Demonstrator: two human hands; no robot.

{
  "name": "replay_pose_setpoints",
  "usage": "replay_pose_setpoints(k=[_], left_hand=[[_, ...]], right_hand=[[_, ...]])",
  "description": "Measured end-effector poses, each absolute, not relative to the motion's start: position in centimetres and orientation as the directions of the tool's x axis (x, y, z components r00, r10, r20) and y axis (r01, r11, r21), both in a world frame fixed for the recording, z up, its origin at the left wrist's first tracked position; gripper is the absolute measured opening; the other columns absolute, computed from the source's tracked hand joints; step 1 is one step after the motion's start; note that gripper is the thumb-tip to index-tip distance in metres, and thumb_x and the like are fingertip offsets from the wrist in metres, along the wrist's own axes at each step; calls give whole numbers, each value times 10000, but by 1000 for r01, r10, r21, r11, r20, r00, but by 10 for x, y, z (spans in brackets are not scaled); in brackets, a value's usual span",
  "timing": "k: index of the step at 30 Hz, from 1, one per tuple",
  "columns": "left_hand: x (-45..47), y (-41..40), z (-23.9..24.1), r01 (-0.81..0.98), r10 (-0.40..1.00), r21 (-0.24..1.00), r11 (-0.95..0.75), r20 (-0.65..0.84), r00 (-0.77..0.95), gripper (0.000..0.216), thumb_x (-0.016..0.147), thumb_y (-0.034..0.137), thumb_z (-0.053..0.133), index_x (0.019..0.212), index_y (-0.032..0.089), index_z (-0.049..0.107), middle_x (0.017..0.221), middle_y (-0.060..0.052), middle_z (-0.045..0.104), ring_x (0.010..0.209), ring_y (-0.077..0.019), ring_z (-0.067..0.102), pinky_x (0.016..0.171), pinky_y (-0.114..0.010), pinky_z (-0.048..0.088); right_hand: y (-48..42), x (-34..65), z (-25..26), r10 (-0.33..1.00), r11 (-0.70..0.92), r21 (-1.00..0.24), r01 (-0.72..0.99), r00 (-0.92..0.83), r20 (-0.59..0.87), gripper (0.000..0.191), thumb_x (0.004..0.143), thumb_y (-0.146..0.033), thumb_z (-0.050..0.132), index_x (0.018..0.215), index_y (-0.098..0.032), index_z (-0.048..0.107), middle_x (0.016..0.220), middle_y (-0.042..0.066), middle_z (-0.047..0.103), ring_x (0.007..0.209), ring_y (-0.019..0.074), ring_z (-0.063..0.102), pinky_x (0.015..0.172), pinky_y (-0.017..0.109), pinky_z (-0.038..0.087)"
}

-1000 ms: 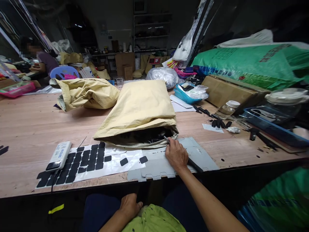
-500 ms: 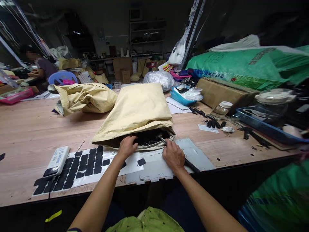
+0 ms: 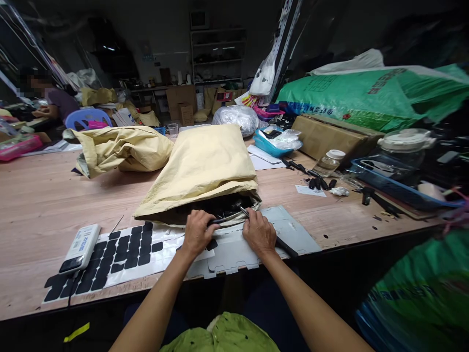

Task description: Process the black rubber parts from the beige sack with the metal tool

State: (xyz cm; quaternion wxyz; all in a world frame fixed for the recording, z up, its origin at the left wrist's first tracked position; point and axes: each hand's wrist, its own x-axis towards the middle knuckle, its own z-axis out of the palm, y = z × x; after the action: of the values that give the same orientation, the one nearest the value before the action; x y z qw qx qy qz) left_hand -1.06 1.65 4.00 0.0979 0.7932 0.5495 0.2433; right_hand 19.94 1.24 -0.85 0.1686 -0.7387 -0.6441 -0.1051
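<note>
A large cream bag [image 3: 208,156] lies on the table with its mouth toward me. Dark parts [image 3: 229,211] show inside it, too shadowed to name. My left hand [image 3: 199,231] is closed on a slim black part [image 3: 219,221] just in front of the bag's mouth. Wrapped round a black-handled tool [image 3: 287,247] with a slim metal tip is my right hand [image 3: 260,231]; the tip points to the bag's opening. Below both hands lies a grey board [image 3: 293,230]. Partly covered by my left wrist is a white sheet of black stickers [image 3: 120,249].
A white device [image 3: 80,247] with a cord lies at the left. A second cream bag [image 3: 128,149] is behind it. On the right are black parts [image 3: 318,183], a jar [image 3: 330,161], a blue tray [image 3: 399,183] and a cardboard box [image 3: 330,137]. Another person [image 3: 58,102] sits far left.
My left hand has drawn back from the bag's mouth toward me, now with the slim black part in its fingers. My right hand keeps its hold on the tool. The view has shifted slightly.
</note>
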Motion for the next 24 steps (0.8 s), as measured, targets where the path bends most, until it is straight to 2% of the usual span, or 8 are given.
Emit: replay_pose_setpoints(k=[3,8,13,18,21,24], left_hand=[[10,-2,26,747,879,465,-476,269,393,133,838,324,715,915,216,701,900,-40,656,930,-230,519,805,-353,389],[22,-9,3,730,908,540,-419,252,335,166,805,302,746,935,209,703,918,-45,640,932,-240,508,822,-363,382],[14,-4,0,652,913,643,-402,233,334,179,772,249,766,938,213,711,891,-31,645,920,-228,514,843,-353,387],[16,-3,0,641,930,677,-361,212,300,173,767,237,768,934,211,734,881,-30,647,917,-222,505,844,-346,387],[19,-3,1,638,944,700,-322,183,275,193,755,263,784,944,241,752,872,-20,643,906,-212,501,844,-340,388],[23,-3,2,651,966,718,-247,134,219,206,730,276,803,931,260,759,870,-11,650,909,-209,501,837,-334,388]], right_hand=[[12,199,-7,916,-115,-116,987,150,372,355,903,-210,465,1248,-194,547,1000,70,631,840,196,558,692,313,323],[11,198,-6,922,-130,-127,983,167,350,349,906,-227,477,1246,-206,553,1003,61,635,843,185,557,690,301,316],[14,199,-2,929,-147,-180,973,199,312,346,939,-264,446,1259,-218,571,1027,66,653,853,186,577,693,293,339],[0,206,12,941,-120,-434,893,242,237,350,942,-269,431,1248,-262,601,1182,40,674,954,189,629,726,281,427],[-26,205,17,928,-26,-603,797,244,282,410,945,-296,409,1322,-248,561,1281,45,648,1096,199,624,855,300,484],[-54,199,16,956,32,-708,706,185,228,473,941,-331,409,1391,-227,510,1279,60,655,1107,191,640,938,322,500]])
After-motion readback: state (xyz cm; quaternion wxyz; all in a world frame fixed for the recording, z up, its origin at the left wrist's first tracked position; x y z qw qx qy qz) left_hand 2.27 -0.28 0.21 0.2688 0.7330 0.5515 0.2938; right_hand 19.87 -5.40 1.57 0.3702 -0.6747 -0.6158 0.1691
